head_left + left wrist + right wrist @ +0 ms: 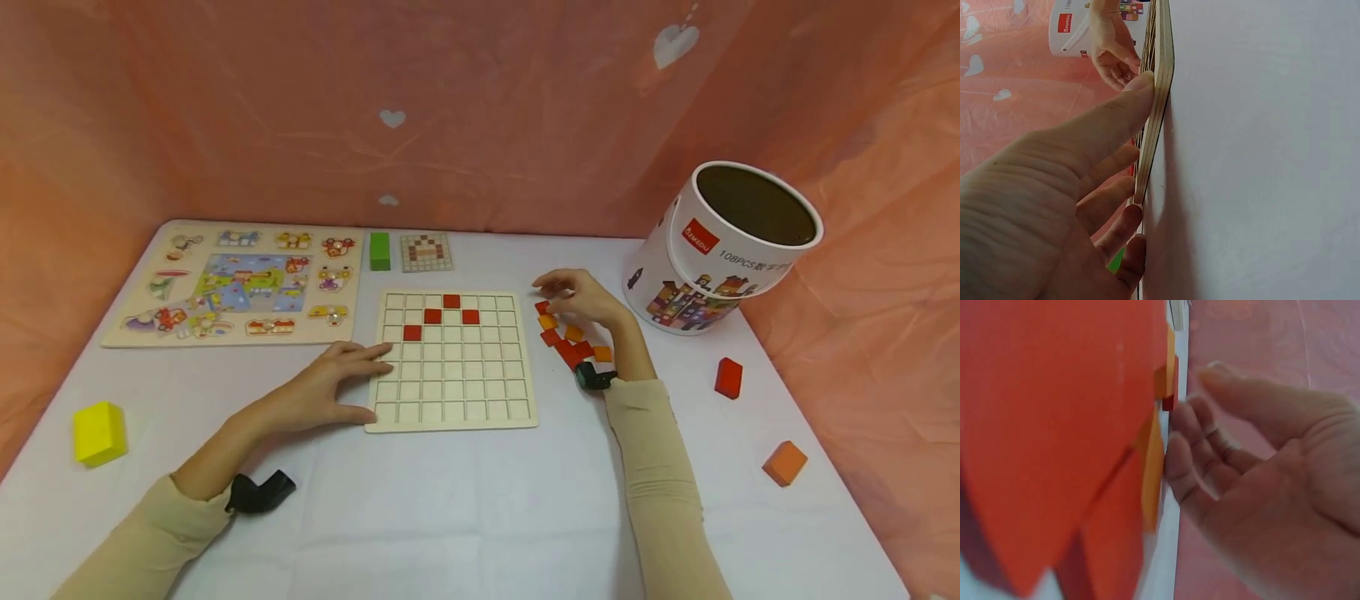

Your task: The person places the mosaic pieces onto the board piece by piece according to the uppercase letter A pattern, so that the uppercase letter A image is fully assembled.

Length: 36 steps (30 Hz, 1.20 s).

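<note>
While the left hand (326, 393), fingers loosely spread, touches the left edge of the grid board (453, 367), the right hand (587, 298), relaxed and grasping nothing, is at the far end of the loose red and orange tiles (574, 333). Four red squares (432, 317) sit in the board's upper cells.

A white-clothed table (465, 517) carries a wooden grid board (454, 373) at centre, red and orange tiles (567, 353) right of it, a peg puzzle board (311, 335) far left, then a green block (380, 252) and small pattern card (427, 252). Far right stands a white bucket (678, 283); nearer lie red (728, 378) and orange blocks (784, 463), with a yellow block (100, 434) left.
</note>
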### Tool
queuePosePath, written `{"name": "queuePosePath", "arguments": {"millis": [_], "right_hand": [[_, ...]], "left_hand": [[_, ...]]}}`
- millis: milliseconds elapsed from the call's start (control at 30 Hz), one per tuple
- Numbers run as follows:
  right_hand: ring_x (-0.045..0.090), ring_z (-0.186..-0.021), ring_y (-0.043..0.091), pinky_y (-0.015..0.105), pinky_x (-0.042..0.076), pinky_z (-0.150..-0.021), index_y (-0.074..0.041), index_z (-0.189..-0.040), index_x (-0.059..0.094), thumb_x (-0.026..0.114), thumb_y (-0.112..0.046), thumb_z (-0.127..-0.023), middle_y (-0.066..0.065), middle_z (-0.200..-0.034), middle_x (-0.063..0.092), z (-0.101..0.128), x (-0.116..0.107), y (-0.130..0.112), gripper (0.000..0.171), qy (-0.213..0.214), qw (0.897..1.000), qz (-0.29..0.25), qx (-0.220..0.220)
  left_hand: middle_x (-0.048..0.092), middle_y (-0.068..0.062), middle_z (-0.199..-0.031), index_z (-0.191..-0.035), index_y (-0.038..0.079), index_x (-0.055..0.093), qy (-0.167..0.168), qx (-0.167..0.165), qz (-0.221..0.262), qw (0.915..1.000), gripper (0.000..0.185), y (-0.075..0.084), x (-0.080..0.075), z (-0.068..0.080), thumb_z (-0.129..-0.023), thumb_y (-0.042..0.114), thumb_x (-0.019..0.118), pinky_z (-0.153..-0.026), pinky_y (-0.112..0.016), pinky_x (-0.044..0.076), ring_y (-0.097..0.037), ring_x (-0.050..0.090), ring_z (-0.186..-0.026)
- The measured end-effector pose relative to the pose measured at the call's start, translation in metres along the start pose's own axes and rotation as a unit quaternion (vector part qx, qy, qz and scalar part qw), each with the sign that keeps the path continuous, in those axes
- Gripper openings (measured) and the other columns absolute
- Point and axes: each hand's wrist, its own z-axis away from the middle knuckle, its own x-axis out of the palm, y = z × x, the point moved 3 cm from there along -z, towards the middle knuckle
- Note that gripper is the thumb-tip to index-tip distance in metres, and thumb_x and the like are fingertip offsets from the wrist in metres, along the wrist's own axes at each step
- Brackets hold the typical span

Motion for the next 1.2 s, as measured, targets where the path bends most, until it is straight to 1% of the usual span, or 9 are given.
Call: {"name": "queuePosePath", "arguments": {"millis": [167,400,500,600,700,800,933,1067,1200], "right_hand": [[0.052,-0.106,0.035,0.039,0.045,-0.090,0.005,-0.127,0.061,0.062,0.011,-0.086,0.023,-0.122,0.060,-0.002,0.004,0.001,0.041,-0.010,0.999,0.042,0.004],[0.053,-0.096,0.034,0.035,0.046,-0.084,0.007,-0.113,0.066,0.061,0.013,-0.085,0.023,-0.112,0.065,0.000,0.006,-0.001,0.029,-0.014,0.999,0.031,0.009],[0.053,-0.094,0.033,0.034,0.045,-0.083,0.007,-0.109,0.067,0.060,0.012,-0.087,0.022,-0.108,0.065,0.001,0.007,-0.003,0.024,-0.005,0.999,0.044,0.005],[0.054,-0.093,0.031,0.033,0.045,-0.081,0.005,-0.106,0.068,0.060,0.008,-0.089,0.019,-0.104,0.064,0.000,0.011,-0.016,0.019,0.010,0.998,0.061,-0.005],[0.057,-0.091,0.029,0.032,0.047,-0.079,0.006,-0.107,0.068,0.063,0.006,-0.090,0.017,-0.101,0.065,-0.004,0.023,-0.043,0.017,0.013,0.998,0.057,-0.039],[0.060,-0.086,0.027,0.032,0.049,-0.076,0.008,-0.109,0.067,0.065,0.006,-0.090,0.018,-0.102,0.067,-0.012,0.048,-0.072,0.019,-0.019,0.995,0.030,-0.090],[0.061,-0.083,0.022,0.029,0.050,-0.075,0.010,-0.110,0.067,0.063,0.009,-0.091,0.018,-0.104,0.068,-0.027,0.090,-0.098,0.020,-0.102,0.986,0.008,-0.134],[0.057,-0.086,0.018,0.025,0.050,-0.076,0.007,-0.109,0.069,0.061,0.012,-0.091,0.013,-0.102,0.067,-0.037,0.122,-0.111,0.020,-0.165,0.977,0.029,-0.135],[0.052,-0.084,0.016,0.022,0.046,-0.074,0.005,-0.108,0.070,0.062,0.012,-0.090,0.010,-0.098,0.067,-0.042,0.139,-0.115,0.021,-0.181,0.972,0.075,-0.132]], "left_hand": [[0.041,-0.011,-0.155,-0.132,0.006,0.064,-0.001,-0.004,-0.003,1.0000,0.063,0.000,-0.001,-0.001,-0.079,0.031,0.085,-0.102,-0.053,0.034,-0.027,0.037,-0.128],[0.042,-0.012,-0.155,-0.132,0.005,0.064,0.002,0.006,-0.001,1.0000,0.063,0.001,0.000,0.000,-0.079,0.031,0.085,-0.102,-0.051,0.033,-0.027,0.038,-0.127],[0.042,-0.012,-0.154,-0.132,0.005,0.064,0.003,0.007,0.001,1.0000,0.063,0.001,0.000,0.000,-0.079,0.031,0.085,-0.102,-0.051,0.033,-0.027,0.038,-0.127],[0.042,-0.012,-0.155,-0.132,0.005,0.064,0.001,0.005,0.005,1.0000,0.063,0.001,0.000,0.000,-0.079,0.031,0.085,-0.103,-0.052,0.033,-0.027,0.038,-0.127],[0.041,-0.012,-0.155,-0.132,0.005,0.064,-0.002,0.001,0.009,1.0000,0.062,0.002,0.000,0.000,-0.079,0.030,0.085,-0.103,-0.054,0.032,-0.028,0.037,-0.128],[0.040,-0.012,-0.156,-0.132,0.005,0.064,-0.004,-0.001,0.010,0.9999,0.062,0.002,0.000,0.001,-0.079,0.030,0.085,-0.104,-0.055,0.032,-0.028,0.037,-0.129],[0.040,-0.012,-0.156,-0.132,0.005,0.064,-0.002,0.001,0.007,1.0000,0.062,0.002,-0.001,0.000,-0.080,0.030,0.085,-0.103,-0.055,0.032,-0.028,0.037,-0.129],[0.041,-0.012,-0.155,-0.132,0.005,0.064,-0.004,0.002,0.003,1.0000,0.062,0.002,-0.001,-0.001,-0.080,0.031,0.085,-0.103,-0.054,0.032,-0.028,0.037,-0.128],[0.041,-0.012,-0.155,-0.132,0.006,0.064,-0.004,0.002,0.004,1.0000,0.061,0.001,-0.001,-0.001,-0.080,0.031,0.085,-0.103,-0.054,0.032,-0.028,0.037,-0.128]]}}
